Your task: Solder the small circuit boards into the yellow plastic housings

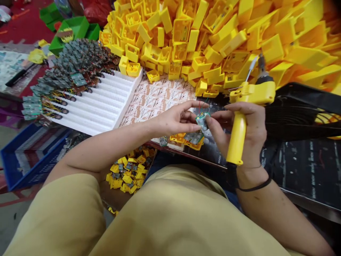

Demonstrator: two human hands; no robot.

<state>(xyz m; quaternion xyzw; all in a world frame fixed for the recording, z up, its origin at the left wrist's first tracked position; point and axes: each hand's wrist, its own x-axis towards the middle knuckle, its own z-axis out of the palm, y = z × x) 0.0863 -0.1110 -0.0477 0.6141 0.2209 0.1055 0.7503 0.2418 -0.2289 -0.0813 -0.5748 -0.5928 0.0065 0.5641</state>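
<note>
Between the left hand (177, 119) and the right hand (254, 133), pinched by both, sits a small circuit board (201, 122); the right also wraps round a yellow soldering gun (236, 140). Beyond both rise heaped yellow cases (182, 30); left of the hands lies a ridged white tray (106, 101).

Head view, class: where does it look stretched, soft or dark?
Head view: yellow cases at upper right look stretched and soft; the top-right corner falls dark; fine detail blurs on the circuit board between left hand and right hand.

Electronics workshop, heaped yellow casings (213, 55), massed circuit boards (77, 57), soldering gun (250, 95)
</note>
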